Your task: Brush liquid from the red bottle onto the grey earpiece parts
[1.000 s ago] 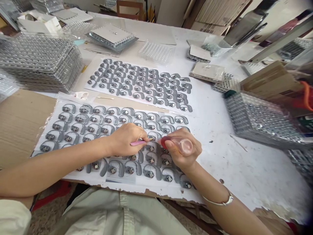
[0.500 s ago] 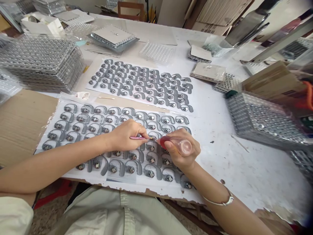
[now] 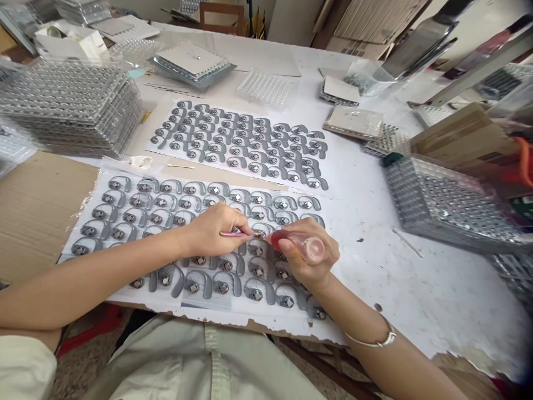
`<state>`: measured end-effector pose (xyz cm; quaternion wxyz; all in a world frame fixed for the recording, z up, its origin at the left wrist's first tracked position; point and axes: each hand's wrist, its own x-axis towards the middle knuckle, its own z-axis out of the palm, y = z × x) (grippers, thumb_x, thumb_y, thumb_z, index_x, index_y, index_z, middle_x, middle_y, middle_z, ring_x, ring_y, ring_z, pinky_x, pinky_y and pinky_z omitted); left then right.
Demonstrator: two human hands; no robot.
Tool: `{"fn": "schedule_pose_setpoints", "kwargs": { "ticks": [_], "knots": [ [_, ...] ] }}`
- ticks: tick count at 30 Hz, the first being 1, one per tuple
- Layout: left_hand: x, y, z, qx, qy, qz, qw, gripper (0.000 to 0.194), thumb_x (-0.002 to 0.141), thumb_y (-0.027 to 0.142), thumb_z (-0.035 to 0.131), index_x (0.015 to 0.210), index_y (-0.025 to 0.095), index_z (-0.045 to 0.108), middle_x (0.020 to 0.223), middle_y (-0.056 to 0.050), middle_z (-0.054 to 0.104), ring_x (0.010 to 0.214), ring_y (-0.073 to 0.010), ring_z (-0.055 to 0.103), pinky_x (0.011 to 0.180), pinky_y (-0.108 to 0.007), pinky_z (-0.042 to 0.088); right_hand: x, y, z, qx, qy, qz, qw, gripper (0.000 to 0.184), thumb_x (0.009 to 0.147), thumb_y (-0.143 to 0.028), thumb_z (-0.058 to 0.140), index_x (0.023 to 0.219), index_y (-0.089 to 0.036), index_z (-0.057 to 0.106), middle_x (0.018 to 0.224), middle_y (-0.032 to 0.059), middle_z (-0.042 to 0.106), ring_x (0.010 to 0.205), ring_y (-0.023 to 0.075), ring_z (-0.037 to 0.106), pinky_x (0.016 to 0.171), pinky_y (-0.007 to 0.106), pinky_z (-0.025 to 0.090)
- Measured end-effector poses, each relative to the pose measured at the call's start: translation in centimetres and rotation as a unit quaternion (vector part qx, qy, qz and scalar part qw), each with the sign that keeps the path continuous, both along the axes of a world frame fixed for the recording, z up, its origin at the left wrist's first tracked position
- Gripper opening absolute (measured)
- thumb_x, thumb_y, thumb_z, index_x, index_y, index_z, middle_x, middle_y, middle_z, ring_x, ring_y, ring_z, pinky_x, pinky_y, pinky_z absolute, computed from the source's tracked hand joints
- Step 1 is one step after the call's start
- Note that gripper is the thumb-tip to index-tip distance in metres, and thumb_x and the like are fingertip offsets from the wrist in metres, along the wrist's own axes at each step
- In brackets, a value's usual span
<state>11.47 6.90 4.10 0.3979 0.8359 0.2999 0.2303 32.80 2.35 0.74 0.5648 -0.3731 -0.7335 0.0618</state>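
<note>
My left hand (image 3: 222, 228) is closed around thin pink tweezers (image 3: 234, 234), whose tip reaches a grey hook-shaped earphone part (image 3: 261, 229) on the near sheet. In my right hand (image 3: 314, 250) is a small clear squeeze bottle (image 3: 306, 246) with a red cap end, tilted so its nozzle points left at that same part. The two tips nearly meet there; whether they touch is too small to tell. Rows of similar grey hooks, each with a round metal piece, cover the near white sheet (image 3: 245, 315) under both hands.
Behind lies a second sheet of grey hooks (image 3: 241, 136). Between the sheets is a cotton swab (image 3: 180, 166). Stacked plastic trays (image 3: 70, 105) stand at the left, and a filled tray stack (image 3: 449, 205) at the right beside a cardboard box (image 3: 466, 133). A thin stick (image 3: 408, 243) lies right.
Almost nothing differs. Both hands hold the same poses over the same part, and the whole view has shifted very slightly.
</note>
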Motion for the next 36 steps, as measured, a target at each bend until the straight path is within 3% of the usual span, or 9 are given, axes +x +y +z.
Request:
{"fn": "schedule_pose_setpoints", "kwargs": {
  "ticks": [4, 7, 12, 16, 21, 26, 31, 34, 36],
  "knots": [
    [0.1, -0.2, 0.2, 0.001, 0.017, 0.013, 1.0, 0.015, 0.072, 0.005, 0.063, 0.079, 0.013, 0.074, 0.067, -0.003, 0.07, 0.058, -0.0114, 0.062, 0.053, -0.019, 0.043, -0.3, -0.2, 0.0, -0.019, 0.006, -0.001, 1.0, 0.01, 0.078, -0.021, 0.069, 0.071, -0.02, 0.06, 0.067, 0.0003, 0.065, 0.058, 0.0135, 0.058, 0.053, 0.029, 0.048],
    [0.4, -0.5, 0.4, -0.014, 0.024, 0.025, 0.999, 0.015, 0.073, 0.006, 0.063, 0.08, 0.013, 0.074, 0.068, -0.003, 0.07, 0.056, -0.011, 0.061, 0.052, -0.019, 0.043, 0.1, 0.6, 0.5, -0.097, 0.103, -0.017, 0.99, 0.019, 0.081, -0.031, 0.066, 0.069, -0.019, 0.059, 0.06, -0.0009, 0.062, 0.052, 0.0124, 0.058, 0.047, 0.027, 0.047],
    [-0.9, -1.7, 1.2, 0.047, -0.001, 0.078, 0.996, 0.011, 0.078, 0.012, 0.063, 0.079, 0.014, 0.074, 0.069, -0.003, 0.071, 0.061, -0.0129, 0.064, 0.059, -0.023, 0.047, 4.9, 2.8, 2.8, -0.244, 0.328, -0.03, 0.912, 0.032, 0.086, -0.038, 0.06, 0.063, -0.02, 0.046, 0.047, -0.0051, 0.054, 0.039, 0.0114, 0.06, 0.038, 0.022, 0.042],
    [-6.5, -3.1, 1.4, 0.151, -0.026, 0.258, 0.954, 0.01, 0.079, 0.022, 0.067, 0.084, 0.018, 0.074, 0.078, -0.003, 0.073, 0.073, -0.0167, 0.066, 0.074, -0.031, 0.052, 10.3, 1.7, 2.9, -0.326, 0.343, -0.015, 0.881, 0.031, 0.082, -0.037, 0.064, 0.061, -0.02, 0.049, 0.046, -0.0051, 0.057, 0.044, 0.0146, 0.064, 0.063, 0.033, 0.055],
    [-15.3, -4.8, -1.1, 0.037, -0.04, 0.542, 0.838, 0.023, 0.073, 0.031, 0.076, 0.093, 0.019, 0.074, 0.085, 0.001, 0.074, 0.078, -0.0183, 0.067, 0.07, -0.029, 0.053, 12.6, -1.5, 0.8, -0.399, 0.345, -0.029, 0.849, 0.043, 0.061, -0.057, 0.078, 0.056, -0.017, 0.062, 0.052, 0.0054, 0.063, 0.073, 0.0283, 0.071, 0.073, 0.045, 0.061],
    [-18.4, -5.0, -3.4, 0.012, -0.105, 0.571, 0.814, 0.026, 0.065, 0.028, 0.08, 0.088, 0.017, 0.074, 0.083, 0.002, 0.073, 0.077, -0.0183, 0.067, 0.07, -0.029, 0.054, 11.5, -1.7, 0.6, -0.407, 0.349, -0.059, 0.842, 0.047, 0.05, -0.061, 0.081, 0.055, -0.018, 0.064, 0.053, 0.0091, 0.062, 0.084, 0.0354, 0.07, 0.071, 0.049, 0.06],
    [-17.4, -5.1, -2.4, 0.085, -0.093, 0.588, 0.799, 0.026, 0.069, 0.03, 0.076, 0.089, 0.014, 0.074, 0.081, -0.004, 0.073, 0.073, -0.0178, 0.067, 0.069, -0.03, 0.055, 10.6, 0.0, -0.7, -0.371, 0.373, -0.058, 0.848, 0.045, 0.051, -0.056, 0.083, 0.05, -0.017, 0.062, 0.048, 0.0096, 0.058, 0.073, 0.0373, 0.07, 0.063, 0.054, 0.058],
    [-15.1, -5.9, -1.6, 0.162, -0.088, 0.55, 0.814, 0.018, 0.073, 0.028, 0.073, 0.086, 0.016, 0.074, 0.084, -0.003, 0.073, 0.078, -0.0184, 0.068, 0.076, -0.031, 0.056, 9.9, 1.1, -1.0, -0.353, 0.39, -0.06, 0.848, 0.045, 0.049, -0.052, 0.086, 0.049, -0.017, 0.058, 0.048, 0.0071, 0.057, 0.066, 0.0356, 0.07, 0.06, 0.052, 0.057],
    [-12.7, -6.7, -1.2, 0.206, -0.085, 0.469, 0.855, 0.013, 0.074, 0.022, 0.072, 0.087, 0.018, 0.074, 0.085, -0.002, 0.073, 0.078, -0.0174, 0.068, 0.077, -0.032, 0.056, 9.2, 1.6, -0.2, -0.313, 0.386, -0.06, 0.865, 0.046, 0.049, -0.05, 0.086, 0.047, -0.017, 0.053, 0.046, 0.0032, 0.055, 0.052, 0.0284, 0.067, 0.059, 0.048, 0.057]
  ]
}}
